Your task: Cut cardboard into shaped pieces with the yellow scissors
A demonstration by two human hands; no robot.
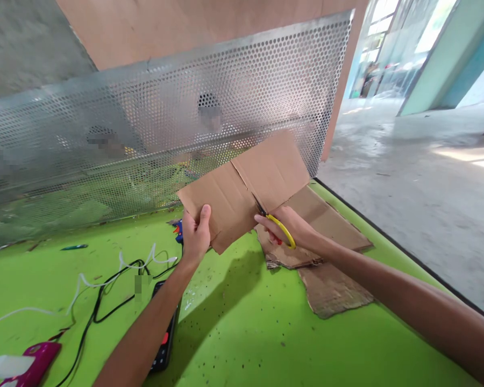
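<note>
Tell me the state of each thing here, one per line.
Cardboard sheet: slit across its middle, in left hand
Yellow-handled scissors: in right hand, blades at slit
Loose cardboard: overlapping, ragged-edged
Black cable: loosely looped
White cable: kinked
Pen: lying flat
Magenta power strip: white adapter on it
Black keypad device: partly hidden
Blue tool: partly hidden
Perforated metal screen: upright
</note>
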